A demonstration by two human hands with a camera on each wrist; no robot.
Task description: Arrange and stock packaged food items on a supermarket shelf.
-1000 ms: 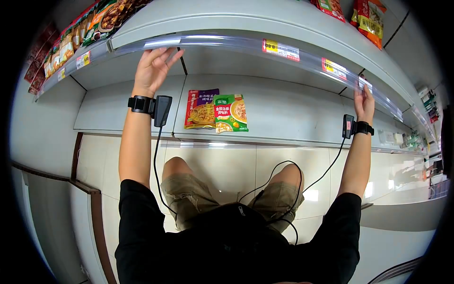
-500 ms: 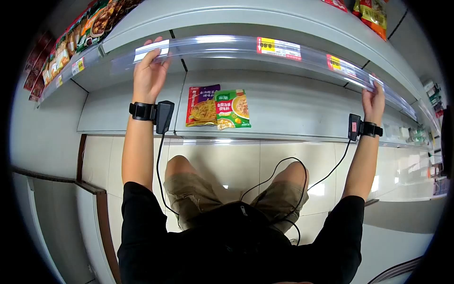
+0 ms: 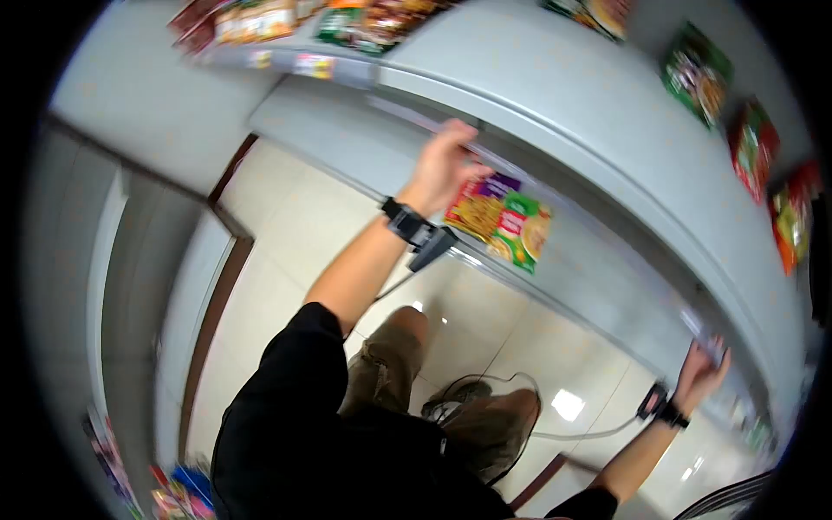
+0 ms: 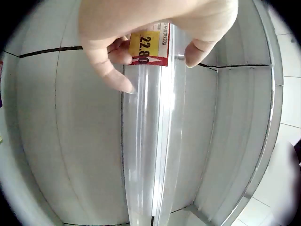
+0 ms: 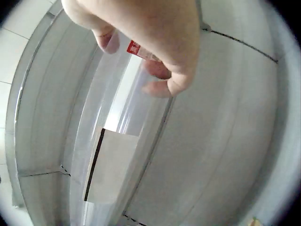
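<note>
Both hands hold a long clear plastic price-tag strip (image 4: 153,141) along its length, just below a shelf's front edge. My left hand (image 3: 440,165) grips one end, thumb on one side and fingers on the other, around a yellow and red price tag (image 4: 146,47) reading 22.80. Toward the other end, my right hand (image 3: 702,373) grips the strip near a red-edged tag (image 5: 136,48). A blank pale card (image 5: 115,165) sits in the strip farther along. Behind the left hand, a red and purple seasoning packet (image 3: 475,211) and a green packet (image 3: 523,232) lie on the lower shelf.
The upper shelf (image 3: 555,104) juts out over the strip and carries several packets, including a green one (image 3: 698,74) and a red one (image 3: 756,149). More packets (image 3: 256,19) fill the shelf at upper left. Tiled floor (image 3: 555,347) lies in front.
The head view has turned and now tilts, with some blur. Both hands, still holding the strip, have shifted right along the shelf; the left hand now overlaps the red and purple packet.
</note>
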